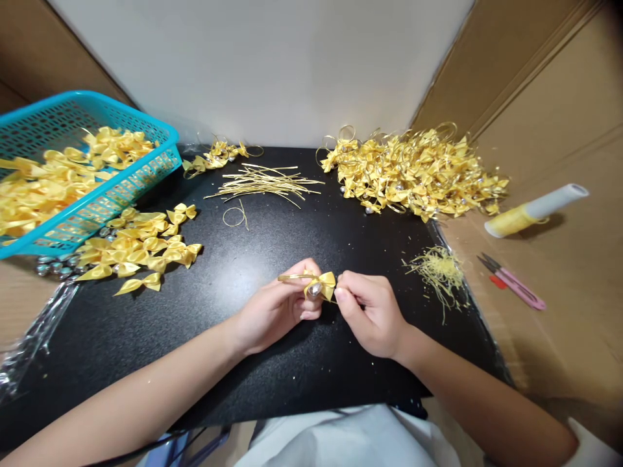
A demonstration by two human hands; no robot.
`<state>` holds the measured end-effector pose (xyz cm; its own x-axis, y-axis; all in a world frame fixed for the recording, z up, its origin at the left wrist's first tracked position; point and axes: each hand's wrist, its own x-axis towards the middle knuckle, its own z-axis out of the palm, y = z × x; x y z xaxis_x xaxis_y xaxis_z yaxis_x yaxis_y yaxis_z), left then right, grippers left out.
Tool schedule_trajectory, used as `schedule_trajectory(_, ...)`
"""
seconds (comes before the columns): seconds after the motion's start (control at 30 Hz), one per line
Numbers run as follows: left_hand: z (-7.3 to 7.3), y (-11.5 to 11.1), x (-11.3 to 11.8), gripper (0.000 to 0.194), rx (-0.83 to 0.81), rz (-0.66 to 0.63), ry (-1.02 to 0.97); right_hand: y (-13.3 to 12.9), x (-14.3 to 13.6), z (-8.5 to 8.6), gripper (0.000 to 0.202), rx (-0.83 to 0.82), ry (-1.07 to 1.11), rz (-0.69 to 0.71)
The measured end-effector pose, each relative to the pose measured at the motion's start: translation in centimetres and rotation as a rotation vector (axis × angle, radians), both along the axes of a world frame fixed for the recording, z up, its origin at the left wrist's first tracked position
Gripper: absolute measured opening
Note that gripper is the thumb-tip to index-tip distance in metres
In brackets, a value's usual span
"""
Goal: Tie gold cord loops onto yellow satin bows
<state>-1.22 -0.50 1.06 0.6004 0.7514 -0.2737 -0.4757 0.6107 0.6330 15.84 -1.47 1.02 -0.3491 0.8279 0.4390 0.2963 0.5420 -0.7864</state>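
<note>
Over the front middle of the black table [204, 363], my left hand [285, 301] is closed around a yellow ribbon bow [327, 285]. A silver bell [315, 289] sits at the middle of the bow, and a gold cord loop [296, 277] reaches out over my left fingers. Just to the right, my right hand [372, 311] is closed in a pinch beside the bow. A thin end of cord runs from the bow to its fingertips.
Bows fill a blue basket [97, 188] at left; loose bows [146, 243] and silver bells [53, 267] lie beside it. Gold cords [265, 183] and a finished pile [413, 172] lie behind. At right are thread scraps [440, 272], pink snips [518, 285] and a tube [535, 211].
</note>
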Motion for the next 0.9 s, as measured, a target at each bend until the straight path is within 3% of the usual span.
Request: schedule_trajectory(0.9,-0.22,0.05,0.04,0.023,0.002,-0.019,0.033,0.01,-0.17,-0.19,0.029,-0.011,0.033,-0.018)
